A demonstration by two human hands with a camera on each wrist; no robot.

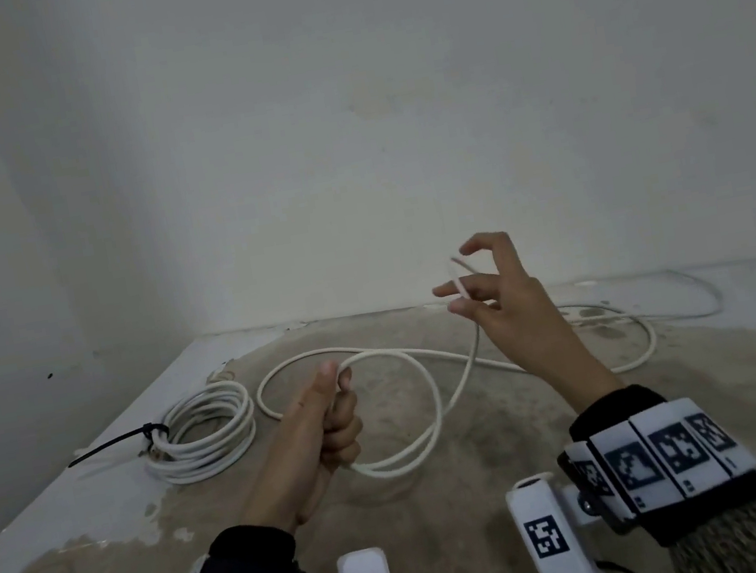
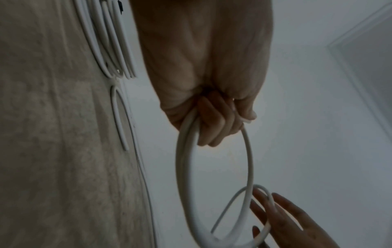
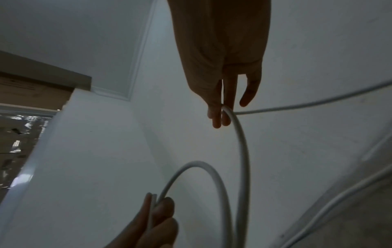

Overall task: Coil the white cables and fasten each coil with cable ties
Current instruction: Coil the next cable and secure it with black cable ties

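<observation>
left hand point(image 1: 333, 422): fist clenched round loops of the loose white cable point(image 1: 434, 406), thumb on top, held above the table point(image 1: 83, 531). right hand point(image 1: 502, 301): raised to the right, fingers spread and lightly bent, cable draped between them; a firm grip cannot be told. cable remainder: trails over the table to the right, near the wall point(image 1: 339, 119). finished coil point(image 1: 200, 428): lies on the table left of the left hand, bound by a black cable tie point(image 1: 113, 443).

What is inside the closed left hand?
The left hand grips loops of the white cable. They enter under the thumb and leave below the fist. How many turns lie inside is hidden by the fingers.
</observation>
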